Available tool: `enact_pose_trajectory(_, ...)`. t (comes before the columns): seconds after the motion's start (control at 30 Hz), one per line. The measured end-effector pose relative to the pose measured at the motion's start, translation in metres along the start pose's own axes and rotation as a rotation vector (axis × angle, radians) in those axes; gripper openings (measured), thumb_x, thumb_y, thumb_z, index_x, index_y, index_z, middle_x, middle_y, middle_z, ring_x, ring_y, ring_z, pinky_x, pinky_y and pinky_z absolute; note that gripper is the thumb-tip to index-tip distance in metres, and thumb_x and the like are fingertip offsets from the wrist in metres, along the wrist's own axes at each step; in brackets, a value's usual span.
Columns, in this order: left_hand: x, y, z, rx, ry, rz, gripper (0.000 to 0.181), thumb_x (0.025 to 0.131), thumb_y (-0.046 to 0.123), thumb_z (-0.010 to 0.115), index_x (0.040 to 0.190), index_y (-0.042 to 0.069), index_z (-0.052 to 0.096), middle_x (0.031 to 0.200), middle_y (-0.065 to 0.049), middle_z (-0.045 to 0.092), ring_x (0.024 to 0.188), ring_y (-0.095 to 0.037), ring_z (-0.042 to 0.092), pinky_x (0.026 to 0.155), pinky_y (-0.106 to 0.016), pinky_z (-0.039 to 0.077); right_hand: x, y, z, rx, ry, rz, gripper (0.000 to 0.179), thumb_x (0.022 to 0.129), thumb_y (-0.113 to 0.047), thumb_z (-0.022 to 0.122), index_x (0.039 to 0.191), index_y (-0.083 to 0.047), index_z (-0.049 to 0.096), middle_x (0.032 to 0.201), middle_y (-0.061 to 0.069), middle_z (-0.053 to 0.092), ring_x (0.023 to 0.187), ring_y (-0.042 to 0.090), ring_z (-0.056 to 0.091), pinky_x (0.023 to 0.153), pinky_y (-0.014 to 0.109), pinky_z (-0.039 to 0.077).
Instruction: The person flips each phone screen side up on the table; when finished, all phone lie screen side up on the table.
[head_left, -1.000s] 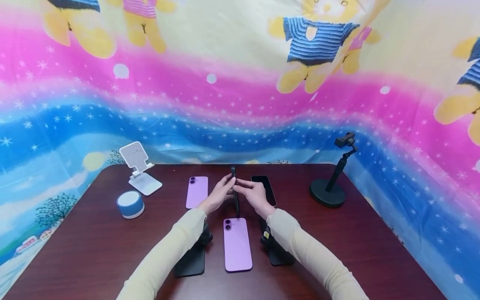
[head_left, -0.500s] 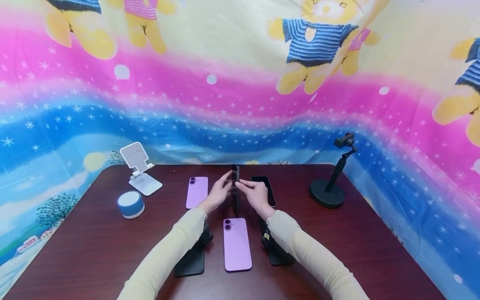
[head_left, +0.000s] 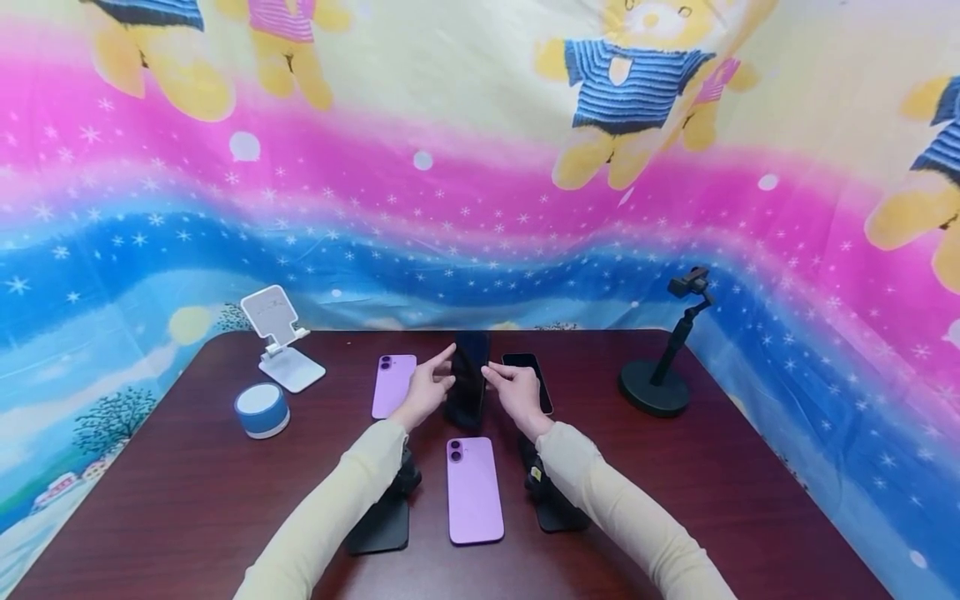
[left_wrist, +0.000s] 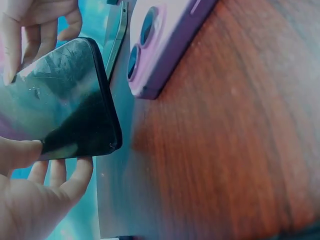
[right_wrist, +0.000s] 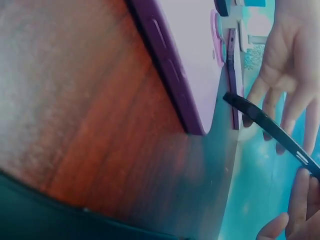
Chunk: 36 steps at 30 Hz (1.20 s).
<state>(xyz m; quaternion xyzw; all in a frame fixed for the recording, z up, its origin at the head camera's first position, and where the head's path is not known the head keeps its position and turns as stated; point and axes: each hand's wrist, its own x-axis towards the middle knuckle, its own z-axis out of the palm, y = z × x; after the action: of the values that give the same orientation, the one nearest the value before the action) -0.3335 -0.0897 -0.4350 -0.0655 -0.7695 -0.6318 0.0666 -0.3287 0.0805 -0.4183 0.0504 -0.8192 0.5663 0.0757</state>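
A black phone stands upright over the far middle of the table, its dark glossy face toward me. At its left edge is my left hand, thumb on the front and fingers behind, as the left wrist view shows. My right hand pinches the right edge between thumb and fingers. In the right wrist view the same phone appears edge-on between both hands. A purple phone lies back up just in front. Another purple phone lies beyond my left hand, and a black-faced phone is partly hidden behind my right.
Dark flat phone-like slabs lie under my left forearm and right forearm. A white folding stand and a blue-and-white round box are at the left. On the right stands a black round-based phone holder. A printed cloth hangs behind the table.
The black phone has turned from edge-on to showing its broad face. My left hand has shifted slightly left, and the hands have spread apart to its two edges.
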Motion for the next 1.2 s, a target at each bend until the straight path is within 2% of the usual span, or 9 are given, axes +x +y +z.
enact_pose_trajectory(0.17, 0.0, -0.001, 0.001, 0.011, 0.041, -0.001, 0.064, 0.084, -0.014, 0.058, 0.142, 0.008, 0.046, 0.122, -0.028, 0.058, 0.097, -0.033, 0.063, 0.062, -0.022, 0.051, 0.008, 0.004, -0.001, -0.028, 0.037, 0.001, 0.03, 0.089, -0.027, 0.069, 0.114, -0.012, 0.072, 0.105, 0.011, 0.073, 0.082, 0.019, 0.071, 0.085, 0.036, 0.052)
enact_pose_trajectory(0.37, 0.002, 0.002, 0.001, 0.027, 0.083, -0.073, 0.053, 0.086, -0.005, 0.064, 0.137, 0.001, 0.051, 0.123, -0.023, 0.062, 0.107, -0.035, 0.063, 0.081, -0.03, 0.056, 0.016, 0.006, -0.005, 0.01, 0.059, 0.028, 0.027, 0.089, -0.024, 0.069, 0.113, -0.011, 0.072, 0.108, 0.013, 0.072, 0.083, 0.02, 0.072, 0.08, 0.038, 0.056)
enact_pose_trajectory(0.57, 0.003, 0.008, 0.006, -0.062, 0.083, -0.142, 0.049, 0.085, -0.006, 0.065, 0.133, -0.005, 0.053, 0.122, -0.028, 0.061, 0.109, -0.036, 0.063, 0.088, -0.036, 0.055, 0.017, 0.009, -0.009, 0.08, 0.06, 0.07, 0.025, 0.089, -0.016, 0.069, 0.112, -0.007, 0.072, 0.109, 0.016, 0.071, 0.091, 0.025, 0.071, 0.083, 0.041, 0.057)
enact_pose_trajectory(0.73, 0.005, 0.008, 0.008, -0.157, 0.135, -0.199, 0.043, 0.085, -0.007, 0.065, 0.127, -0.009, 0.056, 0.121, -0.032, 0.06, 0.109, -0.036, 0.063, 0.087, -0.037, 0.055, 0.019, 0.011, -0.007, 0.111, 0.026, 0.109, 0.026, 0.089, -0.012, 0.067, 0.115, -0.006, 0.07, 0.122, 0.016, 0.065, 0.104, 0.026, 0.067, 0.085, 0.037, 0.056)
enact_pose_trajectory(0.9, 0.007, 0.008, 0.008, -0.208, 0.175, -0.237, 0.039, 0.085, -0.004, 0.066, 0.123, -0.011, 0.059, 0.12, -0.032, 0.06, 0.105, -0.032, 0.064, 0.089, -0.038, 0.055, 0.021, 0.013, -0.003, 0.197, -0.018, 0.198, 0.029, 0.09, -0.004, 0.063, 0.119, -0.002, 0.067, 0.131, 0.018, 0.059, 0.112, 0.028, 0.063, 0.086, 0.034, 0.056)
enact_pose_trajectory(1.07, 0.004, 0.004, 0.008, -0.13, 0.208, -0.268, 0.035, 0.086, 0.001, 0.068, 0.119, -0.009, 0.062, 0.114, -0.029, 0.064, 0.095, -0.024, 0.067, 0.087, -0.035, 0.056, 0.022, 0.017, 0.002, 0.234, -0.055, 0.25, 0.031, 0.09, 0.002, 0.061, 0.121, 0.002, 0.064, 0.13, 0.021, 0.058, 0.116, 0.031, 0.06, 0.088, 0.035, 0.055)
enact_pose_trajectory(1.2, 0.001, 0.003, 0.007, -0.019, 0.214, -0.289, 0.035, 0.086, 0.004, 0.069, 0.119, -0.006, 0.064, 0.113, -0.025, 0.067, 0.099, -0.026, 0.066, 0.087, -0.033, 0.055, 0.02, 0.02, 0.007, 0.186, -0.092, 0.262, 0.034, 0.091, 0.004, 0.058, 0.124, 0.001, 0.063, 0.129, 0.022, 0.059, 0.116, 0.032, 0.06, 0.091, 0.036, 0.054)
